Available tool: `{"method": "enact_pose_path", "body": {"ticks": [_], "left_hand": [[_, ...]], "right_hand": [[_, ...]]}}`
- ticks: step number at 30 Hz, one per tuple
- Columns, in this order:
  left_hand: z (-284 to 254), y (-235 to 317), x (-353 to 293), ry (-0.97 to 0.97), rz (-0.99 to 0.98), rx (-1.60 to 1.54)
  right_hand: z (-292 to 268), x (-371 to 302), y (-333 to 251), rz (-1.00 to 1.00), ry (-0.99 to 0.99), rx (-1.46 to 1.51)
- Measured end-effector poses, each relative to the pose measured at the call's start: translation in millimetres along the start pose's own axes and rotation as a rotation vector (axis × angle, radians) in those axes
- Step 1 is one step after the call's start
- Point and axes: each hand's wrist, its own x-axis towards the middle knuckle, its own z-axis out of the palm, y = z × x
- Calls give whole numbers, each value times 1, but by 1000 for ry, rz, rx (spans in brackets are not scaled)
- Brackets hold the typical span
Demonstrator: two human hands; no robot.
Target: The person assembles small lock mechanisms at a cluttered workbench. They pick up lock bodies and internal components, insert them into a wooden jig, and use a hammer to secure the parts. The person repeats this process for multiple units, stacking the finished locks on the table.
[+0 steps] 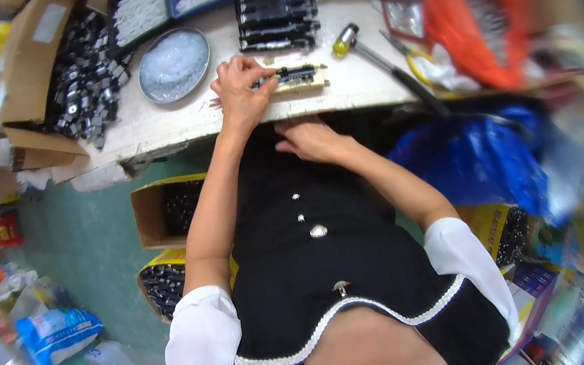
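Worktop seen from above. Largest is the white desk (167,129). Below its right side hangs a blue bag (470,163), contents hidden. At upper left, an open carton (36,58) spills small black-and-silver blocks (84,81) onto the surface; at right, a red-orange bag (446,27) gapes over greyish contents too blurred to identify. Along the far edge, four shallow trays (169,4) hold, left to right, white pieces in two, pale greenish-white ones, then bright green ones. A round dish (172,100) contains a whitish, translucent mass.

The left hand (242,93) pinches the left end of a dark slim part between thumb and fingers. The right hand (314,140) lies at the desk's front edge, fingers loosely bent; whether it holds anything cannot be told.

Near that edge sits a pale fixture (304,85), bearing the dark slim part (300,72) lengthwise. Good practice, as judged here: keep the part level and fully seated, apply fingertip pressure along its axis, and steady the fixture with the free hand against sliding.
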Motion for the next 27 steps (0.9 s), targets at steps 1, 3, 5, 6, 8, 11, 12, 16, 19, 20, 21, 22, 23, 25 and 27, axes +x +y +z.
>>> {"method": "enact_pose_path", "body": {"ticks": [1,3,5,6,8,11,12,16,19,20,21,22,23,25,27], "left_hand": [[1,-2,0,0,7,7],[2,-5,0,-5,6,8],[3,-5,0,-5,20,12],[4,-5,-1,-7,25,17],[3,-6,-1,-4,40,14],[2,-5,-1,-16,39,-18],[1,-5,0,-18,42,-30],[0,-6,-2,-30,18,-72],[-1,-6,-2,-43,22,-74],[-1,-6,-2,-47,27,-68],[-3,-5,-2,-55,20,-61],[-3,-5,-2,-55,24,-59],[-2,-6,-2,-55,29,-57],[-2,-6,-1,-53,35,-52],[-2,-5,-1,-51,36,-42]], "right_hand": [[10,13,8,-84,107,-113],[35,37,27,-170,234,-161],[60,43,35,-214,305,-238],[65,43,33,-239,338,-273],[75,33,28,-160,61,-202],[82,12,18,-216,-241,-156],[86,3,15,-189,-283,-140],[100,-14,10,-181,-325,-180],[107,-7,10,-173,-314,-209],[107,-6,9,-184,-285,-213],[106,-5,8,-197,-255,-223],[108,-4,8,-202,-260,-218],[109,-4,8,-207,-265,-213],[111,-1,11,-202,-294,-182],[110,1,13,-186,-342,-123]]}}
